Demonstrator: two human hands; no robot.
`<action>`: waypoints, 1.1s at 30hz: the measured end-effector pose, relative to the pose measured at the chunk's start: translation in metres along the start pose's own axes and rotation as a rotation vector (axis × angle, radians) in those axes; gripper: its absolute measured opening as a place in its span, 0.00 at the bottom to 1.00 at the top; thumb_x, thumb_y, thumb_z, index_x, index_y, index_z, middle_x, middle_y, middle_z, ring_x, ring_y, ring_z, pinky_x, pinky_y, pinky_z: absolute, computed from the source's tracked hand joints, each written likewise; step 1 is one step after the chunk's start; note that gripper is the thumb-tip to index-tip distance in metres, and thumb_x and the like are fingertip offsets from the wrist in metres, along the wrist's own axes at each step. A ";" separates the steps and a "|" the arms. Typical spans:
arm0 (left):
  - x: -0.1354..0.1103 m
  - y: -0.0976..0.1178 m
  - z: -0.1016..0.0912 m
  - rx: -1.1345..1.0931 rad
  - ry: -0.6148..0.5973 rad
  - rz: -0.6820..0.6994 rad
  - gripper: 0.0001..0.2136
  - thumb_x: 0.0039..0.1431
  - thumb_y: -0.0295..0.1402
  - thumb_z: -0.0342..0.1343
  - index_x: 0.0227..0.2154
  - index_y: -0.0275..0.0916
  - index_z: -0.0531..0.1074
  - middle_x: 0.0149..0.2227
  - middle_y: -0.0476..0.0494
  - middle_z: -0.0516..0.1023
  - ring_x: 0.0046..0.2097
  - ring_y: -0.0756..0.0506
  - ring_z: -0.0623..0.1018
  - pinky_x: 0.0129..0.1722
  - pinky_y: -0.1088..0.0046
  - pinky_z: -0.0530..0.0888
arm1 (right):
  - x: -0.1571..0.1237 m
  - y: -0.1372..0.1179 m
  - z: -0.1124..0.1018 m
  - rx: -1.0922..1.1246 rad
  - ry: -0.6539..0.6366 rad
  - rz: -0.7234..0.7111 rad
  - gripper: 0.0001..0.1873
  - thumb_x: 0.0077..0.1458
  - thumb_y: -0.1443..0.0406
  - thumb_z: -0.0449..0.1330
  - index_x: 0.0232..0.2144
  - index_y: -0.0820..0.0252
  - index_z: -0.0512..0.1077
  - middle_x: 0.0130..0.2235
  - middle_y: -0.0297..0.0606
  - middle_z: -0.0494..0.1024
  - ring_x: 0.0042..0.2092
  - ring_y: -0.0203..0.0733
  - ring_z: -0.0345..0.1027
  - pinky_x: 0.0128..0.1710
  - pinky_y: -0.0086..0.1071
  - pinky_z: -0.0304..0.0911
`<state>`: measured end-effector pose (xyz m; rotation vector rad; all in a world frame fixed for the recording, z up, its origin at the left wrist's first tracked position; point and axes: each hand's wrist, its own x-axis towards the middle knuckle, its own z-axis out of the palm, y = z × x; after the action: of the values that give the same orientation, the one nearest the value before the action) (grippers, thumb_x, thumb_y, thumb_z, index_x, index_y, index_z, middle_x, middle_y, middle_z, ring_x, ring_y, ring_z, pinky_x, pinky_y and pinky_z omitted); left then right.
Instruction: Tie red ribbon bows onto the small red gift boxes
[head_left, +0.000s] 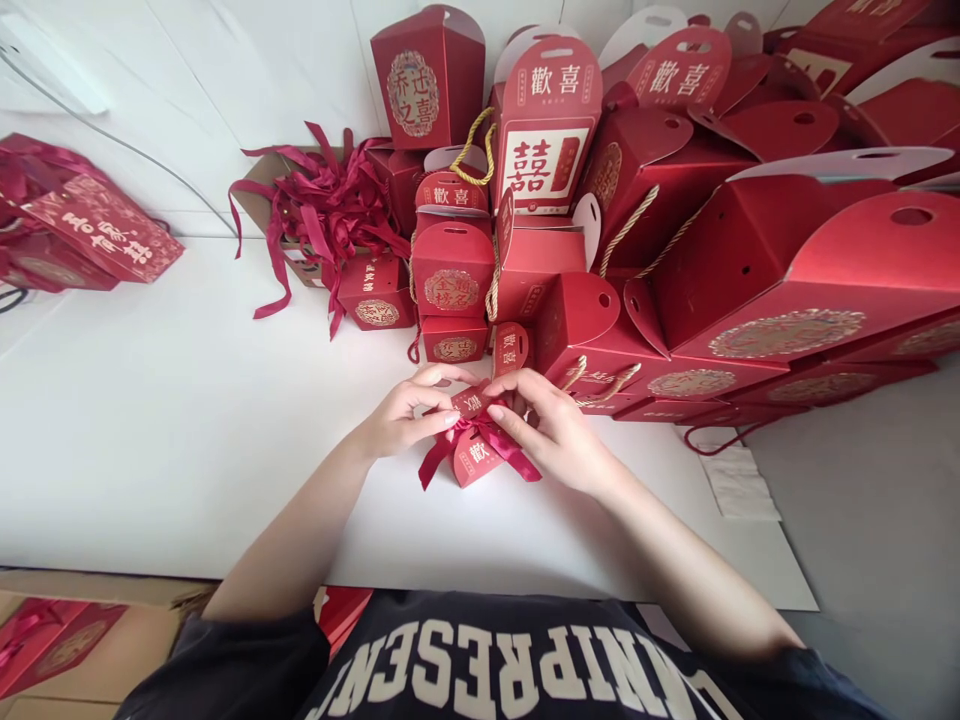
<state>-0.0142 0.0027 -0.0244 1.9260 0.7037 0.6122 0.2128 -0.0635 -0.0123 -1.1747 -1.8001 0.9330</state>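
A small red gift box (474, 456) with gold characters sits on the white table (172, 420) just in front of me. A dark red ribbon (504, 446) is wrapped over its top, with loose ends hanging left and right. My left hand (405, 412) pinches the ribbon at the box's top from the left. My right hand (551, 425) holds the ribbon from the right, fingers curled. Both hands meet at the knot over the box.
Many red gift boxes (750, 270) with rope handles are piled along the back and right. A tangle of red ribbons (322, 205) lies in a cardboard box at back left. More red boxes (97, 230) sit far left. A white tissue (739, 485) lies at right.
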 end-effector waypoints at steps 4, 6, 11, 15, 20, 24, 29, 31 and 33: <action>-0.003 0.001 0.002 -0.087 0.026 -0.053 0.16 0.62 0.38 0.54 0.21 0.38 0.76 0.54 0.39 0.73 0.56 0.38 0.72 0.60 0.56 0.66 | -0.024 -0.005 -0.006 -0.214 0.080 0.075 0.10 0.66 0.57 0.53 0.38 0.56 0.67 0.39 0.41 0.74 0.34 0.41 0.67 0.36 0.35 0.62; -0.005 0.000 0.005 -0.134 0.046 -0.062 0.16 0.63 0.38 0.54 0.22 0.38 0.77 0.54 0.38 0.73 0.55 0.37 0.73 0.59 0.56 0.67 | -0.037 -0.003 -0.006 -0.264 0.087 0.226 0.14 0.65 0.53 0.53 0.33 0.55 0.66 0.33 0.37 0.75 0.29 0.40 0.65 0.31 0.34 0.59; -0.006 -0.001 0.016 -0.223 0.119 -0.070 0.16 0.64 0.37 0.53 0.24 0.38 0.79 0.54 0.38 0.73 0.56 0.39 0.73 0.57 0.60 0.68 | -0.053 0.008 -0.005 -0.086 -0.087 0.423 0.21 0.63 0.47 0.54 0.32 0.56 0.72 0.36 0.35 0.79 0.33 0.41 0.70 0.34 0.33 0.60; -0.005 0.004 0.028 -0.242 0.281 -0.153 0.18 0.62 0.37 0.54 0.18 0.37 0.73 0.50 0.39 0.76 0.51 0.40 0.75 0.54 0.63 0.70 | -0.058 0.007 -0.002 0.118 -0.175 0.471 0.23 0.62 0.46 0.54 0.31 0.57 0.76 0.34 0.36 0.81 0.38 0.44 0.73 0.38 0.33 0.63; -0.006 0.008 0.038 -0.233 0.463 -0.209 0.20 0.62 0.39 0.56 0.16 0.37 0.69 0.47 0.41 0.77 0.47 0.42 0.76 0.51 0.65 0.72 | -0.061 -0.002 0.004 0.215 -0.217 0.458 0.24 0.61 0.47 0.56 0.31 0.58 0.80 0.32 0.36 0.81 0.40 0.50 0.74 0.40 0.37 0.67; -0.007 0.008 0.040 -0.249 0.609 -0.185 0.16 0.62 0.38 0.56 0.20 0.38 0.74 0.46 0.42 0.77 0.50 0.41 0.76 0.52 0.65 0.72 | -0.058 -0.006 0.007 0.357 -0.173 0.447 0.22 0.62 0.48 0.56 0.46 0.55 0.78 0.46 0.39 0.81 0.53 0.53 0.71 0.52 0.41 0.65; -0.008 0.009 0.035 -0.335 0.558 -0.154 0.16 0.62 0.37 0.56 0.19 0.38 0.74 0.45 0.42 0.78 0.50 0.41 0.76 0.52 0.64 0.72 | -0.045 0.001 0.009 0.501 -0.085 0.462 0.21 0.62 0.49 0.57 0.41 0.60 0.77 0.39 0.42 0.81 0.43 0.46 0.75 0.50 0.40 0.66; -0.008 0.009 0.032 -0.311 0.501 -0.146 0.15 0.61 0.38 0.58 0.20 0.38 0.74 0.46 0.42 0.77 0.51 0.41 0.76 0.55 0.63 0.70 | -0.039 0.005 0.011 0.515 -0.124 0.454 0.22 0.62 0.49 0.57 0.31 0.61 0.76 0.31 0.39 0.79 0.36 0.42 0.73 0.44 0.37 0.66; -0.008 0.007 0.027 -0.281 0.464 -0.141 0.15 0.60 0.38 0.59 0.19 0.38 0.72 0.47 0.42 0.75 0.53 0.41 0.75 0.57 0.62 0.68 | -0.034 0.008 0.013 0.523 -0.164 0.453 0.21 0.61 0.49 0.58 0.30 0.61 0.76 0.25 0.35 0.75 0.30 0.38 0.69 0.38 0.34 0.65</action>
<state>0.0002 -0.0225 -0.0299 1.4722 0.9758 1.0265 0.2130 -0.0951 -0.0320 -1.1972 -1.2942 1.6847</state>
